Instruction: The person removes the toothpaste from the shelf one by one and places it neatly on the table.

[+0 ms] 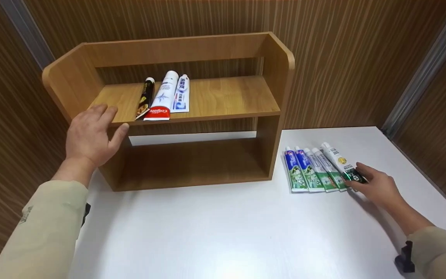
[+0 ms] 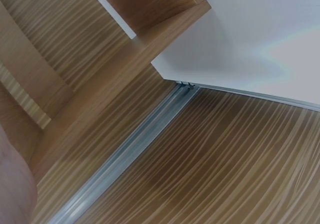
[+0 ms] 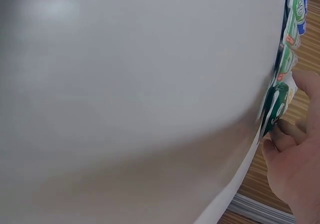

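My left hand (image 1: 92,135) rests on the left front edge of the wooden shelf (image 1: 230,95), fingers extended over the upper board and thumb apart. My right hand (image 1: 378,187) is at the table's right side, thumb and fingers pinching the dark green lower end of a white toothpaste tube (image 1: 336,157). That tube lies at the right end of a row, beside green-and-silver tubes (image 1: 316,166) and blue-and-green tubes (image 1: 294,170). In the right wrist view the fingers are around the tube's green end (image 3: 280,103).
On the upper board lie a black tube (image 1: 145,97), a white-and-red Colgate tube (image 1: 164,95) and a white-and-blue tube (image 1: 181,95). The shelf stands on a white table (image 1: 207,224), its lower compartment (image 1: 192,162) beneath. Striped wood-look walls (image 1: 335,69) enclose the back and sides.
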Demonstrator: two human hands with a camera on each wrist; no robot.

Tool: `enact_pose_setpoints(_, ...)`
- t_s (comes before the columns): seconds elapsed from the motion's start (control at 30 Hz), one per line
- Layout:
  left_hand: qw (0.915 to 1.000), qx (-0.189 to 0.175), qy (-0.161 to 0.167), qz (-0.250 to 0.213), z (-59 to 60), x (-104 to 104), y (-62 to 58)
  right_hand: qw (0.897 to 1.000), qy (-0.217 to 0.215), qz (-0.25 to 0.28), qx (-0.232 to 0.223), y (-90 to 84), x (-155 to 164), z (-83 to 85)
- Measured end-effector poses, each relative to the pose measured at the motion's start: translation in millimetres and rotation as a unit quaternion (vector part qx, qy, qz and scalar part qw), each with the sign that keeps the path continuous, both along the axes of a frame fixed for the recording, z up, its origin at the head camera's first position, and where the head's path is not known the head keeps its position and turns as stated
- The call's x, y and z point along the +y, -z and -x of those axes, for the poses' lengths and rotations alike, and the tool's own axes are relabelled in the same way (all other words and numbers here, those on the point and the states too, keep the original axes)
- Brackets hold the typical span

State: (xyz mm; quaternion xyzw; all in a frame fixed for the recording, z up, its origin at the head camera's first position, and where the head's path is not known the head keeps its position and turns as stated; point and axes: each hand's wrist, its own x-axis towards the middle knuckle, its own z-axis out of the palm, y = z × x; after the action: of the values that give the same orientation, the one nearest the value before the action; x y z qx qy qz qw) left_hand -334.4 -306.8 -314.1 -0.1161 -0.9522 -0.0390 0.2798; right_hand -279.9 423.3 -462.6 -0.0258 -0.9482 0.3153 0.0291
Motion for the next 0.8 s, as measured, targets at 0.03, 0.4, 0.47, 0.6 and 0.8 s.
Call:
enact_pose_setpoints(0.03,1.0,-0.001,-0.001,0.0,0.1,0.2,-0.1,1.0,0.0,0.003,-0.006,0.2,0.4,0.1)
enact_pose_setpoints(0.4,1.0,-0.003,-0.001,0.001,0.3,0.4,-0.3,1.0,0.005,0.022,-0.016,1.6,0.3,0.5)
enact_pose_setpoints(0.47,1.0,-0.004,-0.003,0.002,0.2,0.6,-0.3,1.0,0.007,0.026,-0.014,1.8,0.2,0.4)
enact_pose_setpoints(0.6,1.0,-0.007,-0.006,0.002,0.1,0.7,-0.1,0.999,0.01,0.034,-0.005,1.6,-0.4,0.5)
enact_pose_setpoints(0.8,1.0,0.002,-0.001,0.001,0.5,0.3,0.3,0.999,0.02,0.043,0.001,-0.7,-1.5,-0.8)
